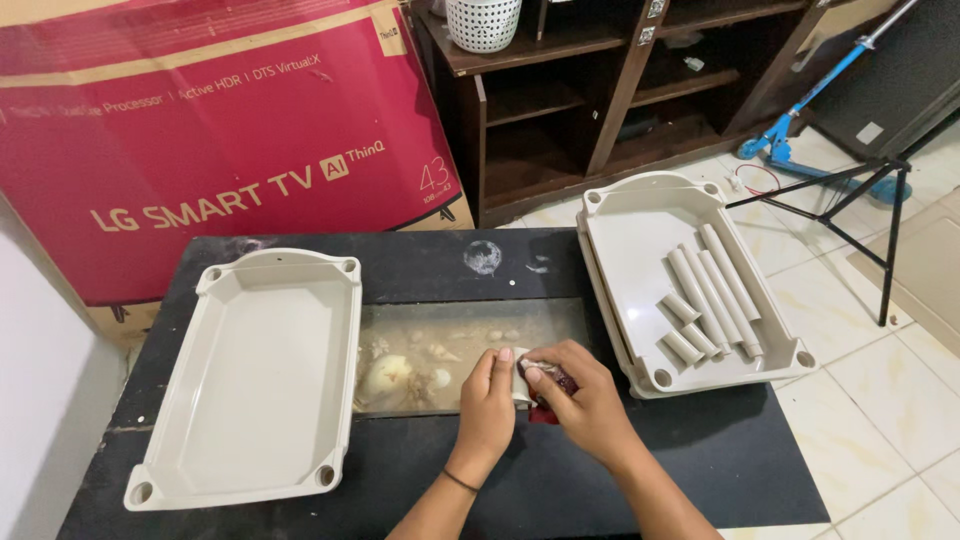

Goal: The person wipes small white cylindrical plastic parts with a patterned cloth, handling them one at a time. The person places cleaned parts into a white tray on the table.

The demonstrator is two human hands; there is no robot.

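My left hand point(487, 405) and my right hand point(578, 395) meet over the middle of a black table point(440, 265), fingers pinched together on a small object point(540, 390) with white and dark red parts; its exact kind I cannot tell. They sit over a glass panel point(440, 345) in the tabletop that shows shells beneath. An empty beige plastic tray point(255, 375) lies to the left of my hands. A second beige tray point(640, 250) to the right holds several beige plastic tubes point(712, 290).
A large red cardboard box point(200, 130) leans behind the table. A dark wooden shelf unit point(600, 90) with a white basket point(482, 22) stands at the back. A blue scooter point(820, 90) and a black metal stand point(880, 215) are on the tiled floor to the right.
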